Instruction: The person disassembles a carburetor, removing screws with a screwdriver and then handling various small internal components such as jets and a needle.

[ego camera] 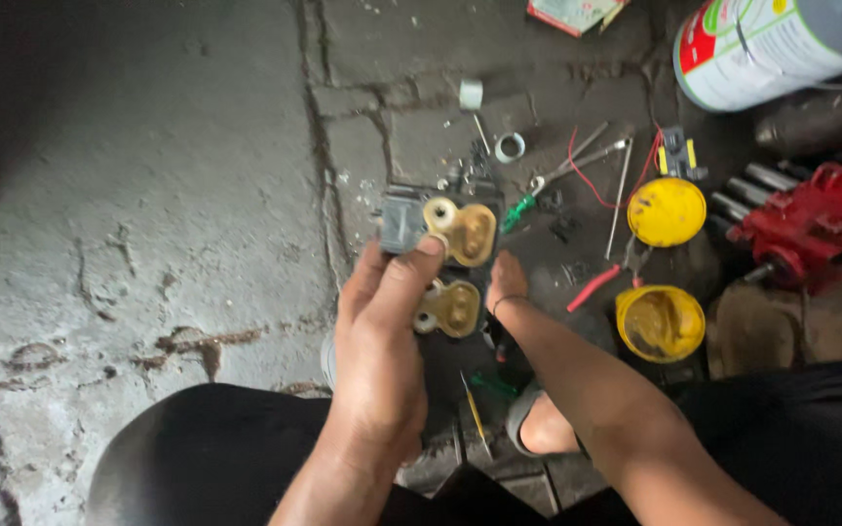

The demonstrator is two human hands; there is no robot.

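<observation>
My left hand (379, 336) is raised over the floor, gripping a greasy metal assembly (440, 258). The assembly has a grey block at its upper left and two brass-coloured pieces, one above the other. My thumb presses on the edge of the grey block. My right hand (506, 281) reaches down just right of the assembly, beside the lower brass piece, with a thin band on the wrist. Only the back of that hand shows. Its fingers are hidden, so I cannot tell whether it touches or holds anything.
On the cracked concrete floor (148, 195) lie a yellow lid (667, 211), an open yellow tub of grease (660, 323), red-handled pliers (592, 288), a green-handled screwdriver (516, 213), a tape roll (471, 93) and small screws. A red machine part (816, 226) and a large can (767, 44) sit at right.
</observation>
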